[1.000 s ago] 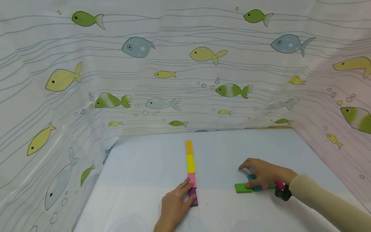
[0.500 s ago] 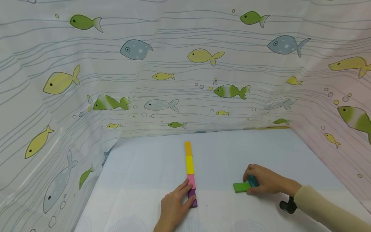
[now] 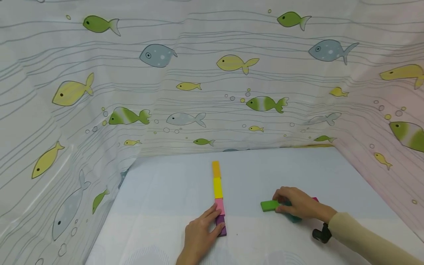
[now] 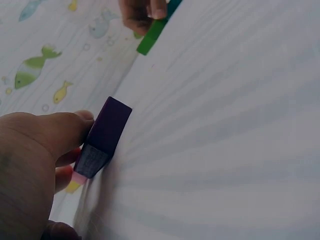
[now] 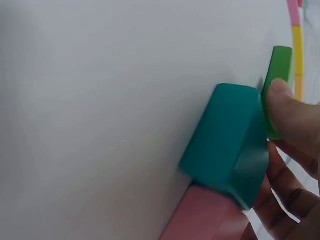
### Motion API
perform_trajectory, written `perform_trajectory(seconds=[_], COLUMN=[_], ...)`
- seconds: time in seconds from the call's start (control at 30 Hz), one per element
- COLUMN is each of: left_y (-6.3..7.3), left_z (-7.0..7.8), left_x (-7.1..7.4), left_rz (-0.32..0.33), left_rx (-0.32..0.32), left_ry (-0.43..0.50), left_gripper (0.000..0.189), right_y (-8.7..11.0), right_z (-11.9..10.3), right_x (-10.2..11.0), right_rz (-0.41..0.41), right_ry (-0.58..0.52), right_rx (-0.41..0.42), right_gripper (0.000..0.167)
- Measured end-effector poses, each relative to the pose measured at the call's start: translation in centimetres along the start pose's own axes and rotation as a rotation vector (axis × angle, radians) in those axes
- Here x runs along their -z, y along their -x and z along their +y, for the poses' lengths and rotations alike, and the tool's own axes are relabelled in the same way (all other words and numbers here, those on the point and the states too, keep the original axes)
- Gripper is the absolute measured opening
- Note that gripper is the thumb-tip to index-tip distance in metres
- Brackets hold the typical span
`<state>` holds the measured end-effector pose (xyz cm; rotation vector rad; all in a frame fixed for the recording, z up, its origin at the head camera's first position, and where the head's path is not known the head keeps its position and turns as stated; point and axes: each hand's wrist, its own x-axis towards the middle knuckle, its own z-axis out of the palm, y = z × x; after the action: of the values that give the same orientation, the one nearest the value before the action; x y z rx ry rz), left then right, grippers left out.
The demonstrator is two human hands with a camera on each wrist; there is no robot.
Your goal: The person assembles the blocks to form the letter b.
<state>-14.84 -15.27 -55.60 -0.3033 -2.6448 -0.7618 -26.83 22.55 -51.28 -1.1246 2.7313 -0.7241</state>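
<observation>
Green block (image 3: pixel 269 205) sits pinched in the right hand (image 3: pixel 296 202): likely the pick-up, calling next for a clean lift. Left hand (image 3: pixel 200 232) rests, relaxed, on the purple block (image 4: pixel 111 125).

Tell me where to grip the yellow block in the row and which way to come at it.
I'd pinch the yellow block midway along its two long sides, coming from above. It sits lengthwise in the row, its ends meeting the orange block and the pink block, so the long sides look like the only free ones.
</observation>
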Motion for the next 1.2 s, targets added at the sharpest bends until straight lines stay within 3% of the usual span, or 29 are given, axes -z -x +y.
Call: perform_trajectory(seconds=[0.33, 0.53, 0.93, 1.2], left_y=[-0.2, -0.3, -0.1, -0.2], left_z=[0.0, 0.1, -0.1, -0.1], left_x=[0.1, 0.2, 0.2, 0.2], left_rz=[-0.023, -0.042, 0.015, -0.032], left_rx=[0.004, 0.012, -0.024, 0.005], left_ry=[-0.002, -0.005, -0.010, -0.013], left_gripper=[0.043, 0.044, 0.043, 0.044], right_y=[-2.9, -4.7, -8.4, -10.1], right_z=[0.1, 0.2, -0.5, -1.2], right_x=[-0.4, -0.5, -0.9, -1.2], right_rz=[0.057, 0.045, 0.058, 0.044], right_ry=[-0.048, -0.017, 0.038, 0.029], right_rx=[0.018, -0.035, -0.088, -0.120], right_gripper=[0.023, 0.022, 0.021, 0.019])
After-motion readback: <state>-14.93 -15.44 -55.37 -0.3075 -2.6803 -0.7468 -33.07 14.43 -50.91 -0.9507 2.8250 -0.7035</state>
